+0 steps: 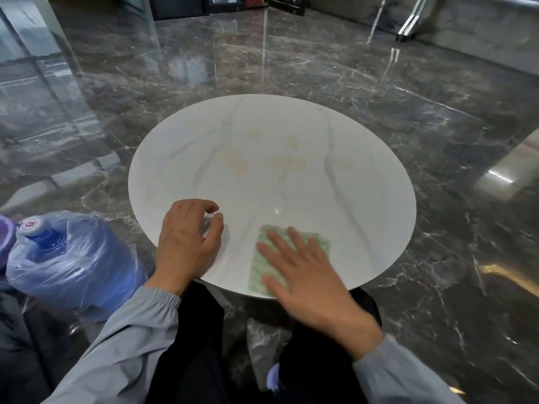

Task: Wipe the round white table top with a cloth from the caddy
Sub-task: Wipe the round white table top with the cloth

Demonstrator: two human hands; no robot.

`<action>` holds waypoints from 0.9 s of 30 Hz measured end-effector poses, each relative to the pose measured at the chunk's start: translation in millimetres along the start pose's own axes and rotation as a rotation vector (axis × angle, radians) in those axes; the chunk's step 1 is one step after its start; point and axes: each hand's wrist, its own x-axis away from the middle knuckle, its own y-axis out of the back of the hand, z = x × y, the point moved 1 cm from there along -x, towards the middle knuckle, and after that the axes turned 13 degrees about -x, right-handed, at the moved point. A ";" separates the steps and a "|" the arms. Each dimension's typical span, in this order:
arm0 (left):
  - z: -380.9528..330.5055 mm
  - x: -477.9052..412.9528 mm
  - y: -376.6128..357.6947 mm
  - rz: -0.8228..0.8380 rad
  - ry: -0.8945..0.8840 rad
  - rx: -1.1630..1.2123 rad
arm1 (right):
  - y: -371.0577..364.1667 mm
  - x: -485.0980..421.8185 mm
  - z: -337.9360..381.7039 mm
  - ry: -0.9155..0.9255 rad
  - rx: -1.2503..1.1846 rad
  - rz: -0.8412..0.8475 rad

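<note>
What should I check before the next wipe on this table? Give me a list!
1. Cloth lying flat on the table top: ok.
2. Right hand pressing the cloth with straight fingers: ok.
3. Left hand out of the cloth's way: ok, it is off to the cloth's left.
4. Yellowish marks in the middle wiped away: not ok, they show.
5. Cloth wet enough: cannot tell.

— What's on the counter (320, 182)?
— A green-and-white cloth (256, 268), flat at its lower edge. Faint yellowish stains (287, 163) mark the round white veined top.
— And beneath?
— Glossy dark marble floor (437, 126); a bagged water jug (73, 258) stands lower left.
</note>
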 end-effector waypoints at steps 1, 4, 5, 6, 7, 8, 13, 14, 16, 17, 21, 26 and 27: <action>0.3 -0.2 -0.6 0.007 0.002 -0.001 | 9.5 -1.0 -21.8 -0.071 0.019 -0.028; -0.3 0.3 -0.8 0.022 0.002 -0.008 | 39.1 -0.4 -83.6 -0.344 -0.015 -0.086; -1.0 0.0 -1.1 0.019 -0.006 -0.016 | 44.6 -0.7 -94.6 -0.401 -0.027 -0.104; -1.4 0.0 -1.4 0.014 -0.019 -0.028 | 46.1 -2.6 -97.4 -0.436 -0.030 -0.107; -1.9 0.5 -1.7 0.012 -0.031 -0.037 | 41.7 -4.7 -92.3 -0.445 -0.021 -0.099; -2.7 0.7 -1.5 0.014 -0.036 -0.041 | 32.8 -7.7 -79.5 -0.419 0.007 -0.091; -3.0 1.9 -0.4 0.037 -0.027 -0.055 | -25.4 8.4 26.0 -0.019 0.041 -0.048; -2.1 1.9 -0.2 0.040 -0.028 -0.057 | -26.7 12.8 31.7 0.017 0.028 -0.027; -1.2 1.7 -0.9 0.049 -0.034 -0.056 | -14.0 17.0 17.6 0.024 -0.016 -0.033; -0.7 2.3 -0.9 0.051 -0.034 -0.056 | -5.0 17.5 1.0 -0.001 -0.028 -0.062; -2.7 1.1 -0.5 0.058 -0.023 -0.044 | 41.1 9.3 -101.0 -0.346 -0.044 -0.127; -2.7 0.4 -2.3 0.083 -0.010 -0.043 | 64.5 -22.1 -140.7 -0.576 -0.055 -0.082; -2.6 0.5 -2.7 0.076 0.000 -0.035 | 56.1 -30.0 -125.1 -0.523 -0.026 -0.062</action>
